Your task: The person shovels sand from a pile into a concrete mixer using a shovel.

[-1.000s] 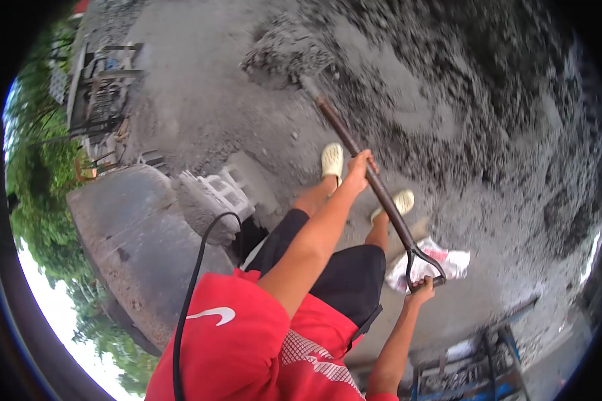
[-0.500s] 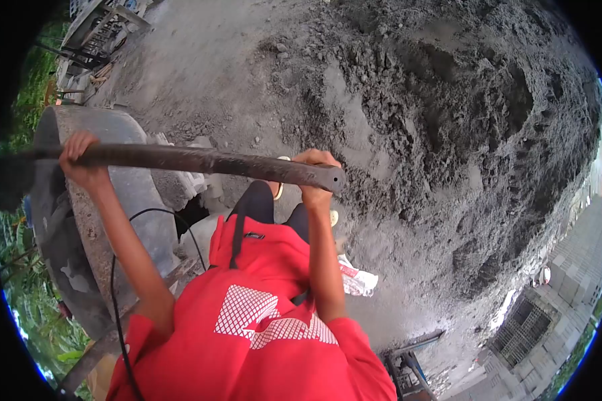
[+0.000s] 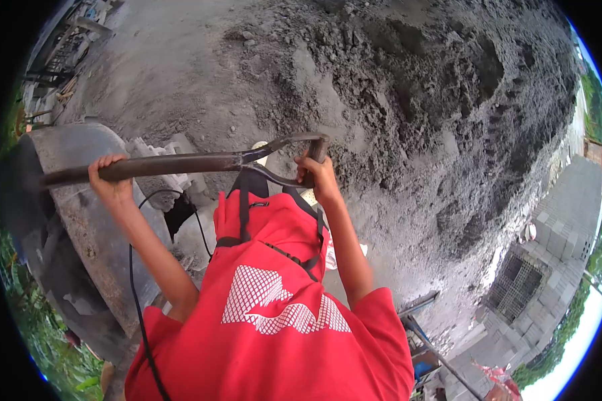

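Note:
A shovel point(image 3: 187, 164) lies crosswise in front of me, its dark shaft running left to right. My right hand point(image 3: 320, 177) is closed round the crossbar of its D-shaped handle. Farther along the shaft, my left hand point(image 3: 114, 179) wraps round it, closed. The shovel's far end is blurred and dark at the mouth of a large grey metal drum point(image 3: 114, 227), which looks like a concrete mixer; I cannot make out the blade's load. A black cord or cable point(image 3: 132, 267) hangs at my left arm.
A big heap of grey sand or gravel point(image 3: 408, 107) spreads ahead and to the right. Broken pale blocks point(image 3: 177, 150) lie beside the drum. A block wall point(image 3: 548, 267) with a grille stands at the right. Timber scraps point(image 3: 67, 50) are piled at the far left.
The shovel has turned about its shaft, so the D-shaped handle now shows broadside. My left hand sits farther right in view. The camera view has shifted a little.

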Motion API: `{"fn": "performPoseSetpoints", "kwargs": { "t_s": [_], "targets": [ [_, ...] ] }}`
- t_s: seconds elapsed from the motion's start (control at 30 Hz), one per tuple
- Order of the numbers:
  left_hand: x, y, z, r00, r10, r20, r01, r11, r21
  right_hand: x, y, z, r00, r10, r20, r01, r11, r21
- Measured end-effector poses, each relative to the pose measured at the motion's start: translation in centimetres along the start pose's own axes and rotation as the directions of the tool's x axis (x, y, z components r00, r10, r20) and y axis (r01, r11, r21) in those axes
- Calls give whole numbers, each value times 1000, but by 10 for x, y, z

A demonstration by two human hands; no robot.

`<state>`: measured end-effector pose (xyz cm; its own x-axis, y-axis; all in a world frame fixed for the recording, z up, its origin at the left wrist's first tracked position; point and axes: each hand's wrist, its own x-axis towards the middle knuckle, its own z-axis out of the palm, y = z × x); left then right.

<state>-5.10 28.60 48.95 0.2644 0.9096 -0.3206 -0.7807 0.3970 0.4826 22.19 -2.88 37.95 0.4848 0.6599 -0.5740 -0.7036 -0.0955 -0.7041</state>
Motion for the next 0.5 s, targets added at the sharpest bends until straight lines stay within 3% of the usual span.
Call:
{"fn": "performPoseSetpoints", "kwargs": {
  "t_s": [0.03,0.07,0.17,0.23,0.27,0.37,0.47,0.5],
  "targets": [
    [9,-11,4,997,-62,50,59,997,56,-13,12,-8,995,68,-76,-65,997,52],
    [19,-27,12,992,-126,-3,124,976,177,-26,24,-13,980,140,-143,-124,986,113],
    [46,-113,19,957,-288,-41,284,893,348,-64,58,-39,902,113,-416,-49,986,161],
    [48,-191,11,905,-411,-108,420,830,367,-97,83,-65,767,68,-638,26,990,136],
    [48,-231,-4,831,-531,-166,554,763,334,-117,96,-80,707,0,-707,120,986,120],
    [-10,-335,-31,708,-676,-205,680,575,454,-204,122,-118,475,-81,-876,281,958,64],
    [-67,-415,-86,357,-845,-400,933,299,201,-290,88,-93,319,-117,-941,336,942,-3],
    [-96,-425,-89,310,-847,-431,949,246,198,-315,82,-90,262,-70,-963,293,956,10]
  ]
}}
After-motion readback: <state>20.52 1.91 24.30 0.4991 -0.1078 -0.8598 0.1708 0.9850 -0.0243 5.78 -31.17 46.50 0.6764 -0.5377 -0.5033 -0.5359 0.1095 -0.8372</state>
